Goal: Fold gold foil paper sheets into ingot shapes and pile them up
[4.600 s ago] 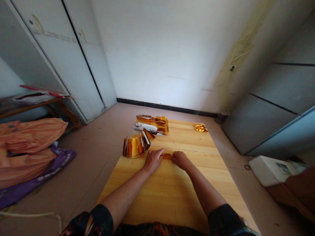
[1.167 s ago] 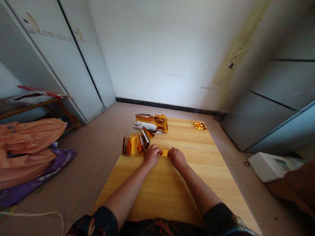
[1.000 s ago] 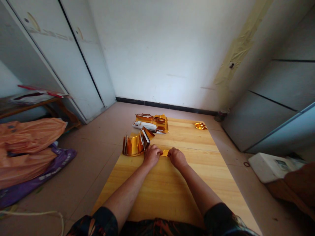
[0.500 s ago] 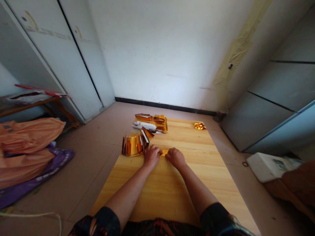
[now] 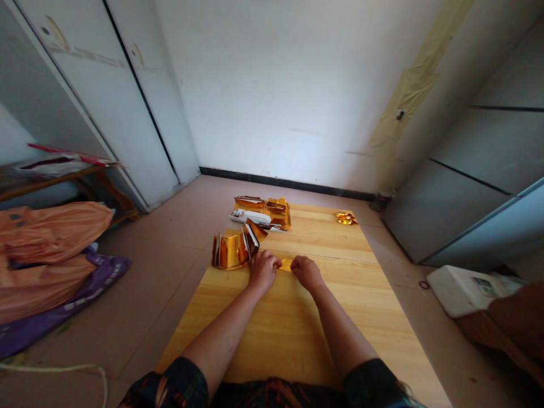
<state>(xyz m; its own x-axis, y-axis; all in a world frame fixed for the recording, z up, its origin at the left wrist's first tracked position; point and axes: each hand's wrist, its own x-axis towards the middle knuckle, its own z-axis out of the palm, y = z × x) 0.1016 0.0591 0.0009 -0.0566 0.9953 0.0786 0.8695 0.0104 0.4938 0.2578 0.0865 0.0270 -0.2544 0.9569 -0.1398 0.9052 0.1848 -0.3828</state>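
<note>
Between my two hands, low over the wooden table (image 5: 272, 328), is a small piece of gold foil paper (image 5: 286, 264). My left hand (image 5: 264, 268) grips its left end with curled fingers. The right end sits in the closed fingers of my right hand (image 5: 306, 272). Just beyond my left hand stands a curved stack of gold foil sheets (image 5: 232, 248) at the table's left edge. Farther back lies another pile of gold and white sheets (image 5: 280, 212). A shiny folded gold foil piece (image 5: 346, 219) rests at the far right corner.
Orange and purple bags (image 5: 55, 235) lie on the floor to the left, near a low wooden bench (image 5: 100, 181). A white wall (image 5: 272, 90) rises behind the table. On the right are a grey cabinet (image 5: 459, 181) and a white box (image 5: 457, 289).
The view has shifted very slightly. Both hands stay on the foil piece, with the right hand a touch farther right and a little more of the foil showing.
</note>
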